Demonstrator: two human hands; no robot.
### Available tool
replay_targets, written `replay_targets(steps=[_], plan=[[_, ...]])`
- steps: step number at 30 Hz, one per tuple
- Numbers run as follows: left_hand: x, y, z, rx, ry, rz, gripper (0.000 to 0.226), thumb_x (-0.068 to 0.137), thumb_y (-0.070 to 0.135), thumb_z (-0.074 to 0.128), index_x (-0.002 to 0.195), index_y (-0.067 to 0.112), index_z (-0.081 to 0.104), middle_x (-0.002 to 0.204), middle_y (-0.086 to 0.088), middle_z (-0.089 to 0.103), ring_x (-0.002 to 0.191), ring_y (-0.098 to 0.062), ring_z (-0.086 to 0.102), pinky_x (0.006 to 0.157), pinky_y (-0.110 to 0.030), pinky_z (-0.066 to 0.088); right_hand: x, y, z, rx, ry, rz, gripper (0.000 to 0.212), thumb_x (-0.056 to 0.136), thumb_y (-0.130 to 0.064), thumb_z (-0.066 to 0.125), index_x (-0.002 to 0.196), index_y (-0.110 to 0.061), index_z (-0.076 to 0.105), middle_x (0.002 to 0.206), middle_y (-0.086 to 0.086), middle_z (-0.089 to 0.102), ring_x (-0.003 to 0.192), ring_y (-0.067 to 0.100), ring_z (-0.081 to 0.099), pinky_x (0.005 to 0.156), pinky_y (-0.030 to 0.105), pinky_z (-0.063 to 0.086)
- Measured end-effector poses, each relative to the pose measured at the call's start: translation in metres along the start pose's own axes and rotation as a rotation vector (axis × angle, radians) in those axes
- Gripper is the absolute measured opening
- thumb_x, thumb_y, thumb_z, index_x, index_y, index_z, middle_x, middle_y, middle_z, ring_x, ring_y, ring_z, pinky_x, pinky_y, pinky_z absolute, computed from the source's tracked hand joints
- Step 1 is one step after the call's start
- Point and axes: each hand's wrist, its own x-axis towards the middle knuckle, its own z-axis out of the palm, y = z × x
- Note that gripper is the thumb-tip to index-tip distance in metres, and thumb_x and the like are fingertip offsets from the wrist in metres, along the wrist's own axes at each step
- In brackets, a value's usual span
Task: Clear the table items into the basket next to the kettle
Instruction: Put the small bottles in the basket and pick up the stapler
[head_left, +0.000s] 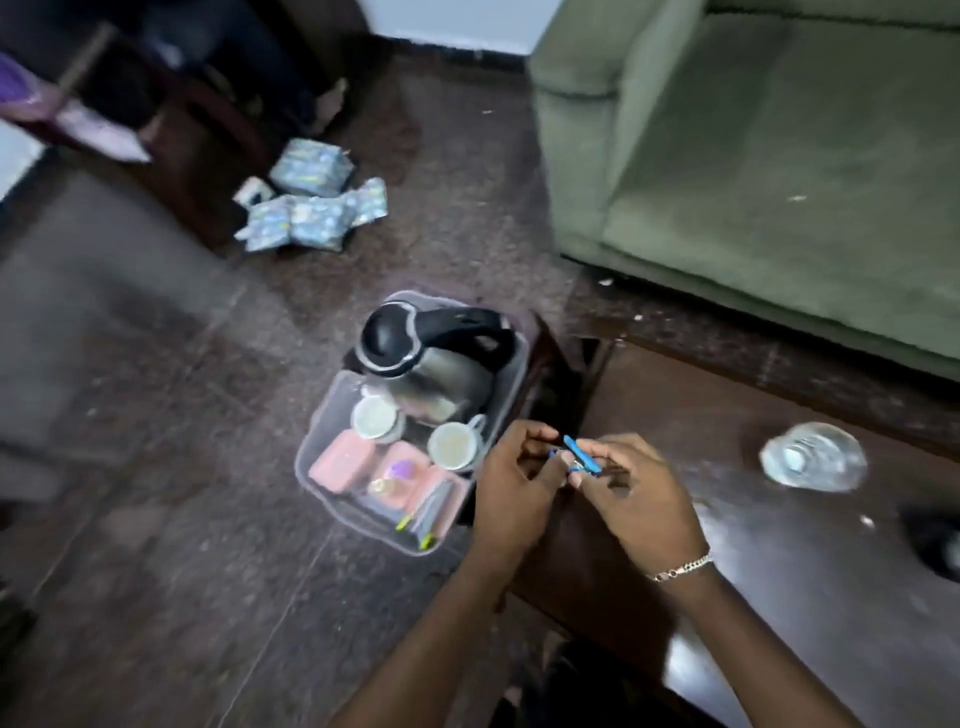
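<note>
Small blue item (582, 457), blurred and too small to identify, held up between both hands at frame centre, above the near corner of the dark wooden table (779, 571). Left hand (511, 483) at the item's 9 o'clock, fingers curled, tips pinching its end. Right hand (634, 499) at its 4 o'clock, thumb and fingers pinching it; silver bracelet (680, 566) on that wrist. Clear plastic basket (304, 457) on the floor just beside the table, at 9 o'clock from the hands. Kettle (431, 358), steel with black lid and handle, at the basket's 12 o'clock end. In the basket: two cups (454, 446) next to the kettle, pink boxes (343, 462) nearer. Clear glass object (813, 464) on the table at 3 o'clock from the hands. Green sofa (753, 156) at 1 o'clock, patterned packets (311, 208) on the floor at 11 o'clock.
</note>
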Motion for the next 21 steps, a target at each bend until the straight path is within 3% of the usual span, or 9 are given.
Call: replay_targets(steps=[5, 7, 9, 11, 13, 16, 21], plan=[[0.008, -0.006, -0.095, -0.153, 0.178, -0.045, 0.025, 0.091, -0.002, 0.074, 0.110, 0.013, 0.070, 0.096, -0.007, 0.077, 0.085, -0.016, 0.071, 0.081, -0.045, 0.063, 0.029, -0.048, 0.084, -0.142, -0.200, -0.240, 0.043, 0.080, 0.008, 0.076, 0.120, -0.007, 0.070, 0.107, 0.004, 0.060, 0.099, 0.009, 0.061, 0.090, 0.008, 0.042], [0.012, -0.015, -0.131, -0.150, 0.194, -0.048, 0.032, 0.091, -0.003, 0.074, 0.118, 0.015, 0.070, 0.096, -0.007, 0.076, 0.084, -0.014, 0.070, 0.082, -0.044, 0.064, 0.041, -0.060, 0.118, -0.193, -0.287, -0.309, 0.043, 0.082, 0.007, 0.073, 0.122, -0.007, 0.069, 0.108, 0.008, 0.061, 0.100, 0.017, 0.062, 0.094, 0.010, 0.041], [0.015, -0.026, -0.164, -0.137, 0.175, -0.046, 0.040, 0.090, -0.004, 0.074, 0.121, 0.020, 0.069, 0.094, 0.004, 0.077, 0.086, -0.015, 0.073, 0.084, -0.036, 0.062, 0.054, -0.068, 0.147, -0.255, -0.372, -0.374, 0.043, 0.083, 0.002, 0.073, 0.124, -0.008, 0.068, 0.110, 0.009, 0.063, 0.101, 0.020, 0.063, 0.096, 0.018, 0.044], [0.018, -0.040, -0.196, -0.030, 0.182, -0.033, 0.041, 0.087, -0.003, 0.078, 0.118, 0.022, 0.069, 0.096, 0.009, 0.076, 0.088, -0.014, 0.075, 0.084, -0.030, 0.059, 0.066, -0.073, 0.178, -0.328, -0.455, -0.431, 0.042, 0.084, -0.003, 0.073, 0.125, -0.008, 0.067, 0.113, 0.009, 0.064, 0.101, 0.024, 0.064, 0.096, 0.032, 0.050], [0.023, -0.056, -0.223, 0.179, 0.207, -0.030, 0.037, 0.083, 0.003, 0.083, 0.116, 0.018, 0.071, 0.098, 0.001, 0.077, 0.086, -0.015, 0.075, 0.081, -0.031, 0.058, 0.076, -0.074, 0.206, -0.442, -0.527, -0.516, 0.040, 0.084, -0.007, 0.071, 0.124, -0.009, 0.067, 0.114, 0.010, 0.065, 0.105, 0.029, 0.063, 0.095, 0.040, 0.050], [0.031, -0.073, -0.251, 0.452, 0.204, -0.026, 0.037, 0.082, 0.011, 0.082, 0.118, 0.015, 0.072, 0.097, -0.003, 0.077, 0.086, -0.021, 0.073, 0.080, -0.037, 0.058, 0.087, -0.076, 0.242, -0.651, -0.590, -0.641, 0.037, 0.086, -0.015, 0.068, 0.123, -0.014, 0.066, 0.113, 0.007, 0.066, 0.108, 0.031, 0.059, 0.092, 0.042, 0.045], [0.038, -0.094, -0.267, 0.738, 0.199, -0.062, 0.034, 0.087, 0.018, 0.077, 0.119, 0.020, 0.068, 0.105, -0.005, 0.075, 0.089, -0.028, 0.072, 0.075, -0.039, 0.056, 0.099, -0.075, 0.281, -0.843, -0.643, -0.718, 0.033, 0.087, -0.025, 0.063, 0.119, -0.031, 0.062, 0.115, -0.014, 0.065, 0.119, 0.022, 0.041, 0.086, 0.042, 0.023]])
